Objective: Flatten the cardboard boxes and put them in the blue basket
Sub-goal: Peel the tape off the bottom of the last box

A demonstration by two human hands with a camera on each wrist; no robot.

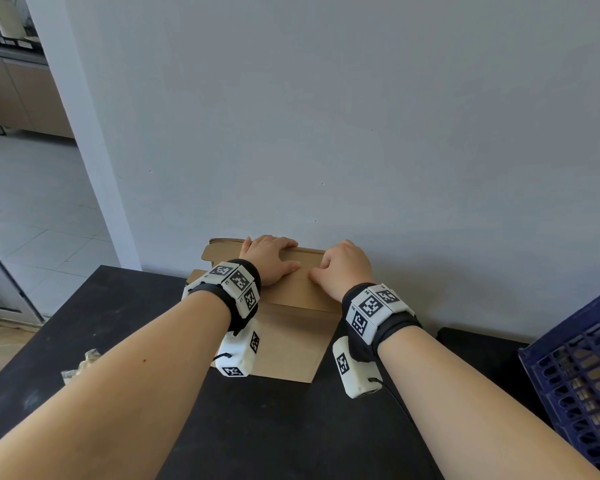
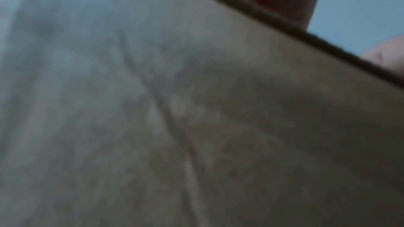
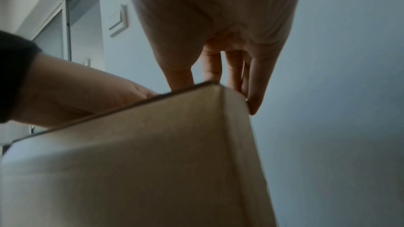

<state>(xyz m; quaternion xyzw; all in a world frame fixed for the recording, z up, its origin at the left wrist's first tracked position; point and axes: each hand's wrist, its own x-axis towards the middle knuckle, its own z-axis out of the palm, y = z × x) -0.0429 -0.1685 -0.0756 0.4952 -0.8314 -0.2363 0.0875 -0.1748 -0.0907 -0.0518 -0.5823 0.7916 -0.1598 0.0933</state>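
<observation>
A brown cardboard box (image 1: pixel 291 337) stands at the far edge of the black table (image 1: pixel 257 431), against the wall. Both hands are on its top. My left hand (image 1: pixel 271 258) lies on the left part of the top panel, fingers bent over the far edge, thumb on the panel. My right hand (image 1: pixel 343 266) grips the far right corner; in the right wrist view its fingers (image 3: pixel 231 68) reach down behind the box's (image 3: pixel 153 161) edge. Blurred cardboard (image 2: pixel 196 110) fills the left wrist view. The blue basket (image 1: pixel 579 375) stands at the right.
The grey wall (image 1: pixel 361 133) rises straight behind the box. A crumpled clear wrapper (image 1: pixel 80 365) lies near the table's left edge. Beyond the wall's left end is a tiled floor with cabinets. A loose flap (image 1: pixel 219 251) sticks out at the box's left.
</observation>
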